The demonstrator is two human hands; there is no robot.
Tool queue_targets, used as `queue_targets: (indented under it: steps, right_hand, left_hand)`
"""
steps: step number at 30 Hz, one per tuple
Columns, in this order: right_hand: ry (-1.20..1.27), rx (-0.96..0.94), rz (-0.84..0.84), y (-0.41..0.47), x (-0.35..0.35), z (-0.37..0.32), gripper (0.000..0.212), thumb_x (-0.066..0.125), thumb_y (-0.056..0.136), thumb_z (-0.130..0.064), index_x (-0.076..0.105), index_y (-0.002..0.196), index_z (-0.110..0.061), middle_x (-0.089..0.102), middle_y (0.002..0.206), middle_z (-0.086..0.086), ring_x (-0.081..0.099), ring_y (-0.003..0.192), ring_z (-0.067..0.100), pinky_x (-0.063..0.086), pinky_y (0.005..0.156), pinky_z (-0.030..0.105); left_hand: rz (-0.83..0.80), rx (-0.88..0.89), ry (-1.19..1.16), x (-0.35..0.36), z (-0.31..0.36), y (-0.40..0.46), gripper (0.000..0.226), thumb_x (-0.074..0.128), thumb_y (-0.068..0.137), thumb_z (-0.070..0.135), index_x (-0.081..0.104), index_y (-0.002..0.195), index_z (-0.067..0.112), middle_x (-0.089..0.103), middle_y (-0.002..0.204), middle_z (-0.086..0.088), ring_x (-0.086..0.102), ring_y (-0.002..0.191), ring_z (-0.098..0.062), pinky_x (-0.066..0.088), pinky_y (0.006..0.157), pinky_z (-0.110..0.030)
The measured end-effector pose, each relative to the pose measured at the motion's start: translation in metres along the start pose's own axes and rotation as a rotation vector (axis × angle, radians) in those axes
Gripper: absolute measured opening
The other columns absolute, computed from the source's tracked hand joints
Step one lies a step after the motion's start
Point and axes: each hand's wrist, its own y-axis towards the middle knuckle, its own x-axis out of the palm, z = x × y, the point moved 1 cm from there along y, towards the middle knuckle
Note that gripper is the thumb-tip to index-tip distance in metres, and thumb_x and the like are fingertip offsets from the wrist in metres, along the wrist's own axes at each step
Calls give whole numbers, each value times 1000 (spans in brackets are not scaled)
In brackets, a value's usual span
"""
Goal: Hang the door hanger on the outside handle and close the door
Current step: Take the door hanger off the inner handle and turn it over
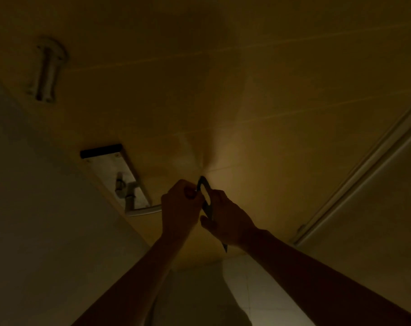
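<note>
The scene is dim. A dark, flat door hanger (205,196) with a pale cut-out hole is held edge-on between both hands in front of a yellowish wooden door (247,102). My right hand (225,220) grips its lower part, which sticks out below the wrist. My left hand (179,205) pinches the top edge beside the hole. The curved metal door handle (142,210) on its lock plate (120,177) lies just left of my left hand, apart from the hanger.
A pale wall or door frame (35,208) fills the left side. A metal fitting (47,71) is fixed high on the door. A light frame strip (364,172) runs diagonally at right. Light floor tiles (247,290) show between my forearms.
</note>
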Motion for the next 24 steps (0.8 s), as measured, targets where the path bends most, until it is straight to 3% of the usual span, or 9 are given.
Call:
queue_targets:
  steps: [2, 6, 10, 12, 14, 16, 19, 22, 24]
  right_hand:
    - [-22, 34, 13, 1, -11, 2, 67, 51, 97, -34, 17, 152, -15, 51, 131, 11, 61, 101, 28, 54, 81, 38]
    - [-42, 32, 87, 3, -31, -3, 32, 45, 101, -21, 53, 128, -6, 70, 104, 14, 70, 87, 29, 58, 78, 41]
    - [125, 82, 197, 2, -48, -1, 23, 42, 103, -16, 59, 104, -1, 71, 88, 14, 64, 62, 18, 53, 54, 23]
    - [207, 62, 255, 0, -54, -5, 22, 42, 103, -14, 60, 100, -1, 67, 81, 7, 55, 54, 4, 43, 46, 10]
    - [265, 24, 285, -1, -58, -9, 19, 44, 102, -11, 60, 99, -1, 61, 75, -1, 52, 52, -2, 41, 44, 10]
    - [330, -6, 278, -4, -64, -15, 17, 45, 101, -9, 60, 99, -1, 60, 74, -2, 54, 53, 3, 43, 49, 18]
    - [363, -52, 227, -5, -66, -31, 15, 47, 100, -9, 60, 102, 0, 64, 77, 5, 60, 58, 18, 52, 53, 36]
    - [373, -61, 132, -6, -63, -51, 19, 47, 101, -17, 59, 107, -5, 69, 90, 14, 68, 73, 30, 59, 65, 50]
    - [397, -82, 79, -6, -58, -64, 21, 47, 101, -20, 58, 111, -6, 69, 96, 16, 70, 81, 34, 59, 70, 55]
  left_hand:
    - [3, -25, -74, 3, 12, 6, 7, 71, 80, 16, 64, 79, 15, 70, 68, 0, 68, 59, -13, 59, 64, -40]
    - [-31, -68, -331, -9, 29, 15, 13, 77, 78, 19, 68, 83, 11, 73, 72, -6, 72, 66, -19, 60, 68, -47]
    - [66, 2, -186, -30, 26, 14, 21, 74, 81, 27, 66, 91, 11, 72, 82, -7, 70, 69, -20, 59, 64, -39]
    - [32, -26, -171, -42, 17, 9, 21, 72, 83, 22, 64, 99, 10, 71, 87, -12, 69, 70, -25, 59, 67, -43]
    - [-69, -86, -193, -48, 7, 2, 24, 71, 84, 15, 62, 106, 8, 70, 94, -16, 70, 79, -30, 58, 76, -50]
    - [-119, -120, -167, -53, -3, -1, 29, 71, 84, 12, 62, 111, 7, 70, 99, -15, 70, 86, -29, 57, 81, -49]
    - [-163, -215, -171, -60, -9, -6, 26, 67, 86, 13, 62, 111, 15, 70, 104, -8, 69, 91, -26, 56, 78, -37]
    - [-162, -355, -415, -70, -14, -11, 12, 60, 89, 1, 63, 90, 12, 67, 99, -18, 66, 83, -31, 53, 76, -42]
    - [-133, -444, -568, -82, -21, -15, 7, 59, 89, 1, 64, 89, 5, 68, 95, -19, 67, 84, -34, 54, 74, -42]
